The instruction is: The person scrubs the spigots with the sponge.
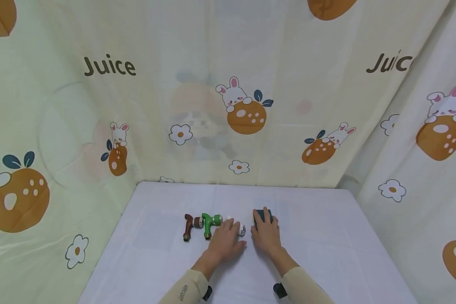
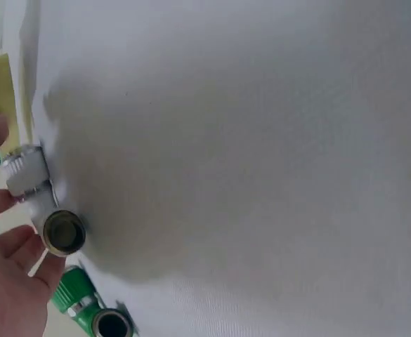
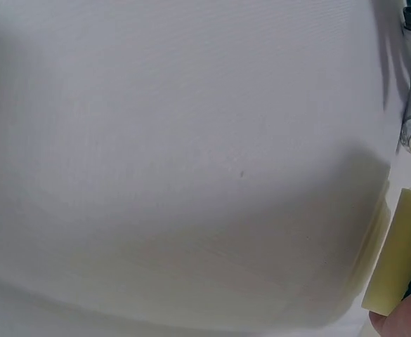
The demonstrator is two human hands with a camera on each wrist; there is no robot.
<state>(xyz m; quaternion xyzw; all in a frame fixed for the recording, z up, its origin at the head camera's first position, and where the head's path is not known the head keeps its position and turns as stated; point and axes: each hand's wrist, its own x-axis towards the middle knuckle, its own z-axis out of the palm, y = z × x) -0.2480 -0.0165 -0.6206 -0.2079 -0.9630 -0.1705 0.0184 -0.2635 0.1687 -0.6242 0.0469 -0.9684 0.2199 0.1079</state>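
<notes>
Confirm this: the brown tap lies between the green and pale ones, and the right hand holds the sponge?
Not quite: the head view shows the green tap lying between the brown tap and the pale tap. The right hand does hold the sponge.

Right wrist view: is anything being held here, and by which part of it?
The sponge appears held by its two opposite ends: parts of the right hand show at both ends of its yellow layer.
</notes>
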